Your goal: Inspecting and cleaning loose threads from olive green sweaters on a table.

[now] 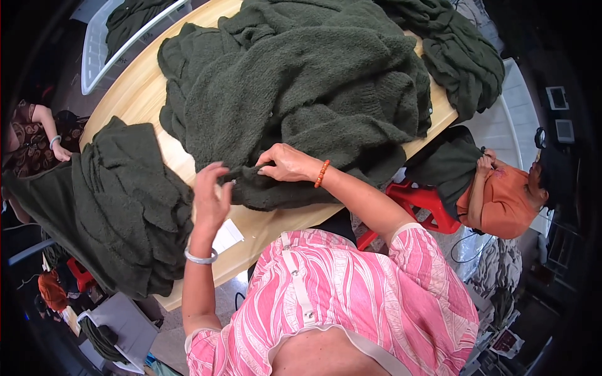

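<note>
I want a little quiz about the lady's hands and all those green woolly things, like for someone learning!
1. True or false: the right hand rests on the dark green knitted garment.
2. Which wrist wears the orange bead bracelet: A left, B right?
3. Fill in: the folded green stack lies beside the ____ hand.

Key: 1 true; 2 B; 3 left. The left wrist wears a silver bangle. Both hands pinch the garment's edge on the wooden table.
</note>
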The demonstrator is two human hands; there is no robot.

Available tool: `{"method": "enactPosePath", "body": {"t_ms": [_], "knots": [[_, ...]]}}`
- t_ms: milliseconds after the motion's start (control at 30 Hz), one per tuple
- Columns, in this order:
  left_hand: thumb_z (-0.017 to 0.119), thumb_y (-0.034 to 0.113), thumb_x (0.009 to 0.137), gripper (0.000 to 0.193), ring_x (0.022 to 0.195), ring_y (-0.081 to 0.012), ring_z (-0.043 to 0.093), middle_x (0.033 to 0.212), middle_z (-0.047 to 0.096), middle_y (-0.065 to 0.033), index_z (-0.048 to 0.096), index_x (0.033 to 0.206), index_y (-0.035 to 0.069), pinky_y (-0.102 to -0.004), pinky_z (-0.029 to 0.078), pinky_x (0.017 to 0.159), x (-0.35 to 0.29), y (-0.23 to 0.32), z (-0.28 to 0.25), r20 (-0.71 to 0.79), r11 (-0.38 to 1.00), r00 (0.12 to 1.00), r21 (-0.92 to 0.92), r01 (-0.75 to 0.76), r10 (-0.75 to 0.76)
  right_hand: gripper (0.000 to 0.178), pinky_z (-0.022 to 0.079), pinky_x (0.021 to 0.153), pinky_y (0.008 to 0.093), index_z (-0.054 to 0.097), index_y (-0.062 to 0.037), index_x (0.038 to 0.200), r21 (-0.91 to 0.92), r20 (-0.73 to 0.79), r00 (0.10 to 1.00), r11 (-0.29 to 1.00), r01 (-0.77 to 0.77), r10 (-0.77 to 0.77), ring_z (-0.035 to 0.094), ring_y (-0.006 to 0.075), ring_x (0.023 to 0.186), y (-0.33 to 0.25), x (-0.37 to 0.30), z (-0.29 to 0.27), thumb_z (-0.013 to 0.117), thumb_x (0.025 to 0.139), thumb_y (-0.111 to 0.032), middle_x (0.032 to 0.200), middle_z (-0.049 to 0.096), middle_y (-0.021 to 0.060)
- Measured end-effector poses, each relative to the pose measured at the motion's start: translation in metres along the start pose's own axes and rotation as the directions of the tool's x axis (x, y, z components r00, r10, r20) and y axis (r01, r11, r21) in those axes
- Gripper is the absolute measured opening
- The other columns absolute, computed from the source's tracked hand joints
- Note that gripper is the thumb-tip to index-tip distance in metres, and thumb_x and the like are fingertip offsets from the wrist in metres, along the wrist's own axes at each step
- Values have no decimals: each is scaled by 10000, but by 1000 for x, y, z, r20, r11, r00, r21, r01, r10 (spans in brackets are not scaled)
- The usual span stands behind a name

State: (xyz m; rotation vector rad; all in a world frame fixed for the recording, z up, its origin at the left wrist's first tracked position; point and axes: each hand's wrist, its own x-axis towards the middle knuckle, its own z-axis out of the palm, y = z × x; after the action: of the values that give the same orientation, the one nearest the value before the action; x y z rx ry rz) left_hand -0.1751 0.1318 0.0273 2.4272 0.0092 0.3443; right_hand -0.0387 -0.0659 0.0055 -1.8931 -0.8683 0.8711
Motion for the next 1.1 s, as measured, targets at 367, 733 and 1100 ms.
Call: {"method": "enactPosePath", "body": {"t_ms": [367,733,1100], "knots": [[714,131,817,159,669,-8,475,729,576,70,638,869,1,-200,389,551,25,-23,15,610,591,750,-514,622,-258,256,395,463,231,706,-24,919,458,199,955,841,-287,218,509,53,519,3,5,-2,574,924,-244,584,559,2],[707,99,771,143,613,-83,530,641,597,-8,634,811,-17,-268,427,586,23,-7,23,501,817,818,-321,479,-283,143,514,748,409,693,-39,845,-229,-142,975,964,137,-172,630,335,855,-16,-2,24,636,757,-137,902,633,152],[602,-3,737,304,843,-236,634,853,649,-148,617,1040,-17,-332,496,769,19,-23,31,495,854,806,-212,475,-326,165,501,815,425,632,32,889,-121,-136,978,983,140,-156,616,367,922,2,-9,47,582,766,-65,953,633,209]]}}
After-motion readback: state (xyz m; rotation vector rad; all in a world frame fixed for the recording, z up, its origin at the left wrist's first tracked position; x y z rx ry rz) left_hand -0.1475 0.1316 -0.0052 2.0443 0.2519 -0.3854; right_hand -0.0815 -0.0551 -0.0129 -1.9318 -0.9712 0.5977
